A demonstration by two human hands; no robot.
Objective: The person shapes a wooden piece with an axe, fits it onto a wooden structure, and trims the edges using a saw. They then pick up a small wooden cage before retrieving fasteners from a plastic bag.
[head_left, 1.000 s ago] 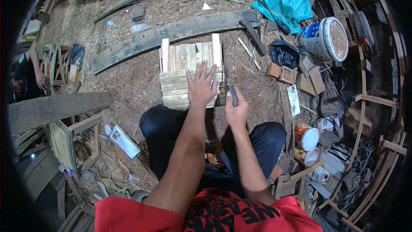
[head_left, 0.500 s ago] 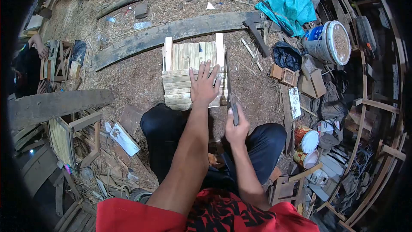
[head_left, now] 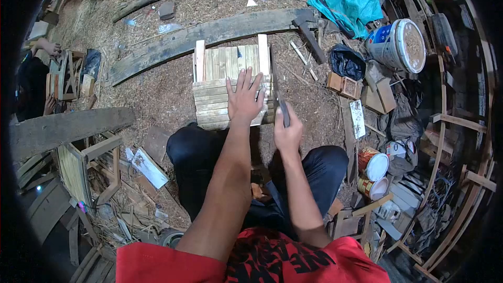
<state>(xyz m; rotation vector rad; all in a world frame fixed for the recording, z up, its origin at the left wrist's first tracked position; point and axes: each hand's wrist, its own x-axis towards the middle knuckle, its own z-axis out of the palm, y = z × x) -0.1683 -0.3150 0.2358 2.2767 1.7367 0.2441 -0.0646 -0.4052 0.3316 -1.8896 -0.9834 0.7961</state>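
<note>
Here's the left hand, palm down on the slatted wooden piece, fingers spread wide and reaching forward, thumb angled out to the right. And over on the right side, the right hand has its fingers curled around the near end of a long, dark, narrow tool, thumb laid along it.

Look at the line of that tool! Its long axis runs away from the person, far end forward and leaning slightly left, close alongside the right edge of the slatted wooden piece. Whether it touches that edge all the way along, I cannot tell.

The slatted wooden piece lies on the ground, just in front of the person's knees. Its near slats run crosswise, left to right; its far slats run lengthwise, away from the body. Two pale strips flank those far slats, one on each side, both pointing forward.

Beyond it, a long weathered plank stretches across, its right end farther forward than its left. Out to the right, a black bag sits near small wooden boxes, and way over left, a co-worker's hand shows by a small wooden frame.
</note>
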